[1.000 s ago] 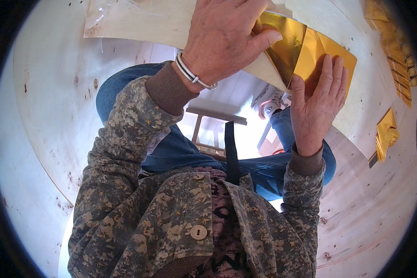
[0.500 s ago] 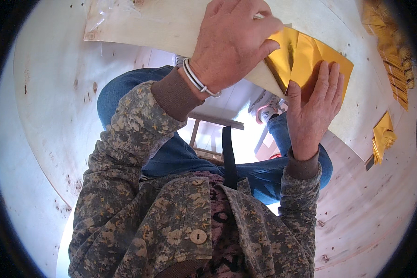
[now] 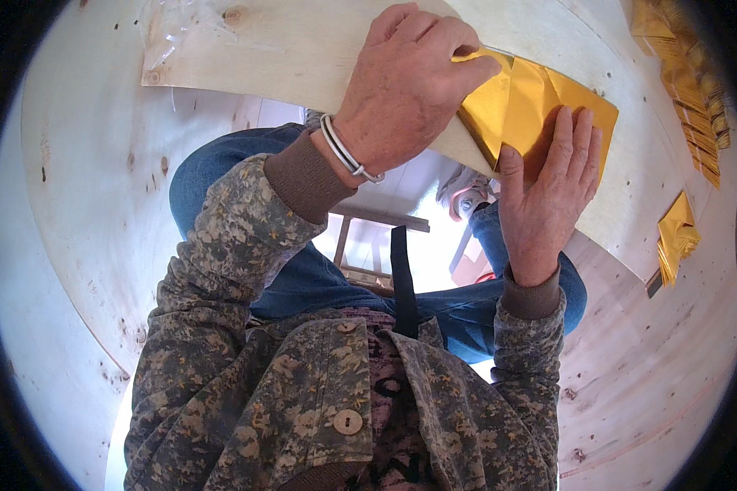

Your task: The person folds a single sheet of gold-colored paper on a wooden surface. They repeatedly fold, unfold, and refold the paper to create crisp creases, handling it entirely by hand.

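Note:
A sheet of shiny gold foil paper (image 3: 526, 98), with creases and a folded part on its left, lies on the wooden board before me. My left hand (image 3: 413, 82), with a silver bangle at the wrist, is closed at the sheet's upper left, thumb and curled forefinger pinching the foil there. The other fingers of that hand are bent and partly hidden. Flat across the lower right part of the foil lies my right hand (image 3: 544, 192), its fingers stretched out and its thumb a little apart.
A long row of folded gold foil pieces (image 3: 689, 90) runs along the far right. Nearer, a small bunch of folded gold foil (image 3: 678, 237) lies beside the board's right end. Clear plastic film (image 3: 172, 37) rests on the board's far left. My knees in jeans (image 3: 221, 168) are below the board.
My left hand has come down slightly, its thumb and forefinger now closed on the foil's upper left. My right hand stays flat on the sheet, shifted slightly left with it.

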The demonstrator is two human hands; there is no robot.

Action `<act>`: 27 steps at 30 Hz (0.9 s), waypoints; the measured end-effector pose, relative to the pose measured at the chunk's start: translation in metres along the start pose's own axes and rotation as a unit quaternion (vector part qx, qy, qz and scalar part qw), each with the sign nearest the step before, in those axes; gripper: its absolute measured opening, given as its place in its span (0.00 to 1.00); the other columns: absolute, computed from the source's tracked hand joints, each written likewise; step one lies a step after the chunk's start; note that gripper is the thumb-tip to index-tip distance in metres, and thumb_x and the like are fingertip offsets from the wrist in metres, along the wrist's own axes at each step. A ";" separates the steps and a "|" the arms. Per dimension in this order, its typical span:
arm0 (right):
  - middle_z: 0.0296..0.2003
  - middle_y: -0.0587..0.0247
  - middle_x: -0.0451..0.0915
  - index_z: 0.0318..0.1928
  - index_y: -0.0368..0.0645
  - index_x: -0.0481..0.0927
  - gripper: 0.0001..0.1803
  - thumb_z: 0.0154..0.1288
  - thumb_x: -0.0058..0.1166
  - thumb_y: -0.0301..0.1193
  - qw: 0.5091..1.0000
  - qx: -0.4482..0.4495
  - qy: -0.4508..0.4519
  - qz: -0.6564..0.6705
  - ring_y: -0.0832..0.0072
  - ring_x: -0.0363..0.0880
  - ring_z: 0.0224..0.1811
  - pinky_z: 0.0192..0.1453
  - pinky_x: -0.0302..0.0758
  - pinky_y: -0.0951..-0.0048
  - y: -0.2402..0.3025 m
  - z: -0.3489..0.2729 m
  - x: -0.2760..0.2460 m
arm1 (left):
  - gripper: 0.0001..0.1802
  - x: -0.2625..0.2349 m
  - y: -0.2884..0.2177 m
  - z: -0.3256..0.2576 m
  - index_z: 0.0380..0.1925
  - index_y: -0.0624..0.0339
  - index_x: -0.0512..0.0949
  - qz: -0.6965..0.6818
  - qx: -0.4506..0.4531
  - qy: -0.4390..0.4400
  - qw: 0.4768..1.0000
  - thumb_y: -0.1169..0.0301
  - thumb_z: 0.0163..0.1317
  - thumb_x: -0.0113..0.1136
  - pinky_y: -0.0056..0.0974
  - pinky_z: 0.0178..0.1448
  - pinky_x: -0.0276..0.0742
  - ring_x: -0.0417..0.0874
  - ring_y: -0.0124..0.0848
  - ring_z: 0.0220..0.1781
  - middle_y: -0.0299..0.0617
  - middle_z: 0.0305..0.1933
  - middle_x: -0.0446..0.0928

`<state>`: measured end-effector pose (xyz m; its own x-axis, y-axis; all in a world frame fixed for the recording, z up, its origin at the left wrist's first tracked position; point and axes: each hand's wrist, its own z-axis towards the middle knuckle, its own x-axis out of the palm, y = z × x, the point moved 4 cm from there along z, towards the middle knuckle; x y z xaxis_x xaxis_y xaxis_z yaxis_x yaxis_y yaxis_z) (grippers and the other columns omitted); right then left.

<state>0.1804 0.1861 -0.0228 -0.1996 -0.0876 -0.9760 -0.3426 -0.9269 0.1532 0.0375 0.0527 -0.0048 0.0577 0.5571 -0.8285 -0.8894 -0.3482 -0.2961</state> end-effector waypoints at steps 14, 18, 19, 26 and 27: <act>0.73 0.43 0.59 0.72 0.41 0.64 0.42 0.64 0.59 0.51 1.000 0.011 0.004 0.015 0.43 0.52 0.77 0.77 0.49 0.45 0.000 0.001 -0.003 | 0.28 -0.010 0.006 0.001 0.59 0.50 0.77 -0.091 -0.070 -0.007 0.993 0.60 0.58 0.69 0.50 0.59 0.69 0.78 0.46 0.50 0.42 0.49 0.80; 0.73 0.43 0.60 0.71 0.40 0.65 0.41 0.65 0.58 0.52 1.000 0.006 -0.001 0.010 0.44 0.53 0.77 0.77 0.49 0.46 0.000 0.001 -0.005 | 0.30 -0.024 0.007 -0.003 0.56 0.51 0.78 -0.128 -0.057 0.021 0.990 0.64 0.50 0.74 0.50 0.61 0.68 0.79 0.46 0.51 0.43 0.48 0.81; 0.73 0.43 0.60 0.71 0.40 0.66 0.41 0.66 0.58 0.52 1.000 0.006 -0.003 0.006 0.44 0.53 0.77 0.77 0.50 0.46 0.001 0.001 -0.005 | 0.29 -0.027 0.008 -0.004 0.54 0.51 0.78 -0.121 -0.037 0.029 0.992 0.66 0.49 0.74 0.50 0.63 0.68 0.79 0.45 0.52 0.42 0.47 0.81; 0.72 0.43 0.61 0.70 0.40 0.67 0.41 0.68 0.54 0.56 1.000 -0.001 -0.014 0.006 0.46 0.55 0.76 0.77 0.51 0.47 -0.002 0.000 -0.004 | 0.19 -0.042 0.030 -0.029 0.40 0.47 0.80 -0.110 0.013 0.104 0.988 0.79 0.47 0.68 0.51 0.71 0.63 0.81 0.40 0.56 0.35 0.46 0.82; 0.72 0.42 0.62 0.70 0.40 0.67 0.41 0.68 0.53 0.57 1.000 0.003 -0.013 0.008 0.46 0.56 0.76 0.77 0.52 0.47 -0.002 0.000 -0.003 | 0.18 -0.043 0.032 -0.031 0.39 0.47 0.80 -0.123 0.016 0.093 0.988 0.79 0.48 0.68 0.51 0.72 0.63 0.81 0.40 0.57 0.35 0.46 0.82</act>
<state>0.1821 0.1883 -0.0200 -0.2288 -0.0936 -0.9690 -0.3445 -0.9232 0.1706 0.0204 -0.0059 0.0069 0.3541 0.4734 -0.8065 -0.8515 -0.1934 -0.4874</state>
